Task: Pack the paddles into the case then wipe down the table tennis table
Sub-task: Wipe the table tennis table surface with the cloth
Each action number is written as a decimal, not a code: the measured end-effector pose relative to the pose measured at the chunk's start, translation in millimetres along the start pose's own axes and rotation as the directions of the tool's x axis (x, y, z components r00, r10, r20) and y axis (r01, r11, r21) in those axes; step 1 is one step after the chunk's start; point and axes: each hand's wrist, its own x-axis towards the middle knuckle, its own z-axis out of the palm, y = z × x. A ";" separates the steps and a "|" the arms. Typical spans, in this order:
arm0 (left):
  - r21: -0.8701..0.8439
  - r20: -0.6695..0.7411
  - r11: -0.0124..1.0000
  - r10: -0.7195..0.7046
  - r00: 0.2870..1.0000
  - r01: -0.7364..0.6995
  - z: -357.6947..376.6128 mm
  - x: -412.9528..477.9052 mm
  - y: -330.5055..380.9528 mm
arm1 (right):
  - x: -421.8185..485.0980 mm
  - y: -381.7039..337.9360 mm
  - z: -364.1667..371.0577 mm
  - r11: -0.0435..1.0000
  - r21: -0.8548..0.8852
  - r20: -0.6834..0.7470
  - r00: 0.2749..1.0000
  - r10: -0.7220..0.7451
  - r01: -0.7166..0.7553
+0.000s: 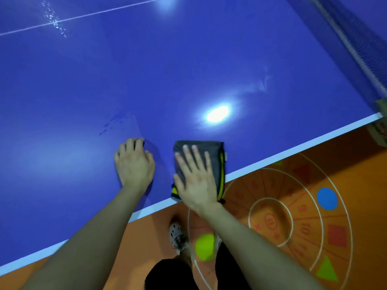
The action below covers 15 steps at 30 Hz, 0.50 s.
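Observation:
The blue table tennis table fills most of the head view, with a white stripe along its near edge. A folded dark grey cloth with yellow-green trim lies at that edge, partly hanging over it. My right hand lies flat on the cloth with straight, spread fingers. My left hand rests on the bare tabletop just left of the cloth, fingers bent at the tips and holding nothing. No paddles or case are in view.
The net runs along the upper right. Water droplets sit near the white centre line at the upper left, and faint smears show above my left hand. Below the edge lies an orange floor with painted circles and shapes.

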 end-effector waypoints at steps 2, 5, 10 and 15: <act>0.007 0.066 1.000 0.028 0.997 -0.028 -11.6 7.4 -2.0 | -1.9 -31.6 4.3 0.986 0.040 0.061 0.984 -0.165 0.162; 0.027 0.092 0.995 0.090 0.992 -0.093 -23.6 18.1 4.8 | 8.1 -3.3 -2.0 0.956 0.083 0.065 0.956 -0.287 0.281; 0.006 0.073 0.972 0.236 0.969 -0.237 -23.6 49.6 51.9 | 35.5 112.4 -31.5 0.985 0.067 -0.023 0.987 -0.157 0.159; 0.003 0.107 0.957 0.288 0.952 -0.290 -13.9 92.5 114.1 | 116.3 267.1 -62.5 0.994 0.001 -0.053 0.992 0.111 -0.111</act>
